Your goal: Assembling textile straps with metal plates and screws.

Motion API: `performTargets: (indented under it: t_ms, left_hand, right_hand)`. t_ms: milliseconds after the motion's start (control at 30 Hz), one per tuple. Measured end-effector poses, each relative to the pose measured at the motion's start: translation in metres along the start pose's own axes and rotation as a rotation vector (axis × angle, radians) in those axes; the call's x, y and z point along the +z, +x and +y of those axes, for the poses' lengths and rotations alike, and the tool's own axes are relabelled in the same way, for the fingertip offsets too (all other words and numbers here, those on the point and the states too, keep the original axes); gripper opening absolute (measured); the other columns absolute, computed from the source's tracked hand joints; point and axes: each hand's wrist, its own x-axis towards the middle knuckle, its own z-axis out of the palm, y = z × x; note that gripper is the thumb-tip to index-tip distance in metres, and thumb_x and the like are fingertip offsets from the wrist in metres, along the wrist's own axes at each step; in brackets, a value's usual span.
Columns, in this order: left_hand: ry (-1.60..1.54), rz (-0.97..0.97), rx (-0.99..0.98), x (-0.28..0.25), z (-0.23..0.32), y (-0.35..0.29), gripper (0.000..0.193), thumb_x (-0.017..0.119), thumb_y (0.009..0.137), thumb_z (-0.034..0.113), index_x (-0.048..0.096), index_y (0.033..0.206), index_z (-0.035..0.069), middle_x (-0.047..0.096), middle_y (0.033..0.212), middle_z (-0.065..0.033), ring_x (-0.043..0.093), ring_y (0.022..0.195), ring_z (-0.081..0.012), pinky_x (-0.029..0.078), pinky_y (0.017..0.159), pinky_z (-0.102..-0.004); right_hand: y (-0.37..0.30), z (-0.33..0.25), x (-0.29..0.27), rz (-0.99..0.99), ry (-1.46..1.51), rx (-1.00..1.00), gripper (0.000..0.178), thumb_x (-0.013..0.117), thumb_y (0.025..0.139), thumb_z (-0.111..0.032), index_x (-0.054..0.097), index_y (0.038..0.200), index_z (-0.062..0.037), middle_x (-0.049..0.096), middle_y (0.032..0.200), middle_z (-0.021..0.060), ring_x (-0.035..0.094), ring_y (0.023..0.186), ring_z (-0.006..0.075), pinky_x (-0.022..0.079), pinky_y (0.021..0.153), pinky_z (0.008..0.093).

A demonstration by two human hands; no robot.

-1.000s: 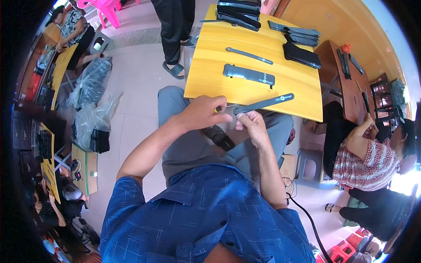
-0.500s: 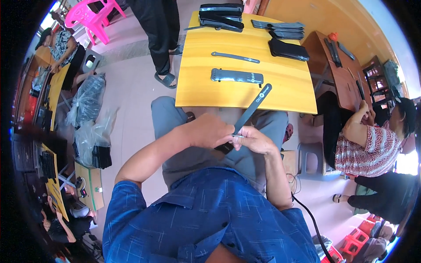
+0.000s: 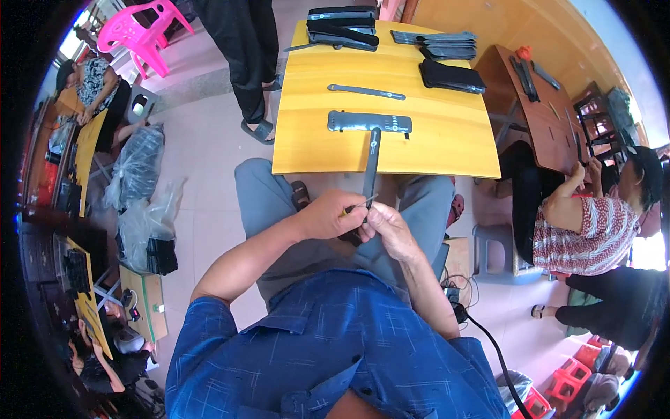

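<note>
Over my lap, both of my hands meet just short of the yellow table. My right hand pinches the lower end of a narrow dark grey strap, which points away from me with its far tip over the table edge. In my closed left hand is a thin pointed tool with a bit of yellow at its handle; its tip crosses the strap near my right fingers. Beyond the strap's tip lies a wider grey strap piece, and farther off another narrow strap.
Stacks of dark straps, grey strips and a black bundle sit along the table's far side. A person stands beyond its left edge. Another sits by the brown table at right. Plastic-wrapped goods stand on the left floor.
The strap has swung from leaning right to pointing nearly straight away from me. The thin tool now shows in my left hand. My right wrist has turned, its fingers pointing more away.
</note>
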Motion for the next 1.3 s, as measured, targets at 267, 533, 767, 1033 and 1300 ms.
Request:
performTargets:
  t_ms: [267, 533, 767, 1033, 1300]
  left_hand:
    - [-0.733, -0.467, -0.465, -0.020, 0.031, -0.022, 0.027, 0.055, 0.101, 0.019, 0.053, 0.077, 0.007, 0.049, 0.059, 0.0003, 0.048, 0.049, -0.0090, 0.037, 0.045, -0.0227]
    - [-1.152, 0.801, 0.411, -0.108, 0.065, -0.100, 0.032, 0.063, 0.094, 0.032, 0.048, 0.069, 0.018, 0.057, 0.063, 0.0049, 0.051, 0.050, -0.0087, 0.045, 0.046, -0.0302]
    - [-0.841, 0.704, 0.430, -0.177, 0.083, -0.088, 0.029, 0.055, 0.105, 0.030, 0.053, 0.082, 0.013, 0.045, 0.059, 0.0033, 0.036, 0.038, -0.0065, 0.033, 0.037, -0.0227]
    - [-0.399, 0.734, 0.054, -0.168, 0.086, 0.039, 0.032, 0.056, 0.106, 0.034, 0.047, 0.083, 0.013, 0.043, 0.060, 0.0014, 0.039, 0.044, -0.0070, 0.033, 0.040, -0.0221]
    - [0.221, 0.449, 0.045, -0.166, 0.064, 0.204, 0.038, 0.054, 0.105, 0.033, 0.055, 0.077, 0.007, 0.052, 0.064, 0.0022, 0.049, 0.052, -0.0057, 0.039, 0.048, -0.0238]
  right_hand:
    - [-0.025, -0.069, -0.030, -0.559, -0.400, -0.022, 0.048, 0.056, 0.107, -0.035, 0.054, 0.068, -0.0073, 0.057, 0.059, 0.0012, 0.054, 0.053, 0.0098, 0.041, 0.050, 0.0294]
    - [-0.122, -0.054, -0.132, -0.153, -0.259, 0.137, 0.041, 0.070, 0.095, -0.027, 0.053, 0.062, -0.0074, 0.053, 0.056, 0.0002, 0.052, 0.051, 0.0097, 0.039, 0.048, 0.0282]
    - [-0.127, -0.033, -0.127, 0.150, 0.076, -0.034, 0.044, 0.071, 0.095, -0.038, 0.062, 0.069, -0.0031, 0.056, 0.061, 0.0053, 0.054, 0.054, 0.0183, 0.040, 0.051, 0.0317]
    - [-0.096, -0.029, -0.112, 0.170, -0.104, -0.050, 0.028, 0.067, 0.099, -0.026, 0.073, 0.095, 0.0016, 0.071, 0.082, 0.0051, 0.066, 0.079, 0.0136, 0.052, 0.078, 0.0298]
    - [-0.073, -0.020, -0.102, 0.337, -0.169, -0.013, 0.023, 0.063, 0.104, -0.019, 0.073, 0.104, 0.0017, 0.071, 0.092, 0.0030, 0.064, 0.085, 0.0110, 0.052, 0.081, 0.0276]
